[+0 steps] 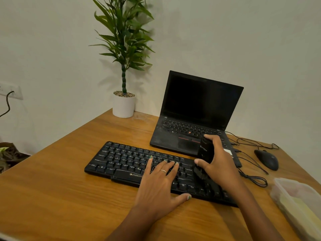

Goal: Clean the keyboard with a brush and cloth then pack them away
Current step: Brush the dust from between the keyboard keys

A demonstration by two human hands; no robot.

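Left hand (160, 185): palm down, fingers straight and spread, fingertips (150, 158) pointing away from the body, thumb splayed out to the right; a thin ring sits on one finger. The left forearm enters from the lower edge and runs up and to the right. Right hand (219, 164): raised slightly higher, back of the hand turned to the right, fingers and thumb curled round a dark object in a firm grip. The right forearm enters from the lower right.
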